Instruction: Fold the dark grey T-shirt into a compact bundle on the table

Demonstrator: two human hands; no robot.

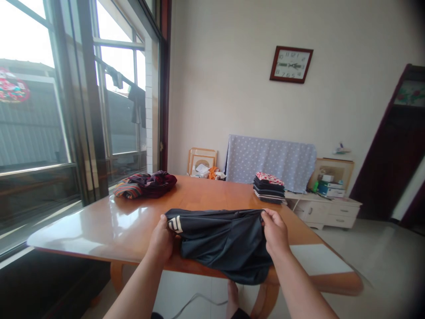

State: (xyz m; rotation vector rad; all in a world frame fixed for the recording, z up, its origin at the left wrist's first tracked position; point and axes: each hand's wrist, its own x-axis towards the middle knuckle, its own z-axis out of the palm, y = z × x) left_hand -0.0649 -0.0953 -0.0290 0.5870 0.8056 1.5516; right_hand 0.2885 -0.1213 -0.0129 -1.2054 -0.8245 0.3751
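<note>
Stretched between my two hands is a dark garment (222, 239) with a pale printed mark near its left end. Its exact kind I cannot tell. My left hand (162, 239) pinches its upper left corner, thumb on top. At the upper right corner, my right hand (276, 232) grips the cloth between thumb and fingers. The upper edge is pulled nearly straight, while the lower part droops in folds over the near edge of the wooden table (206, 190).
A stack of folded clothes (268, 188) stands at the table's far right. Crumpled striped and dark red clothes (146, 184) lie far left, near the window. A white sheet (320, 259) lies at the right near edge. Behind is a white cabinet (327, 210).
</note>
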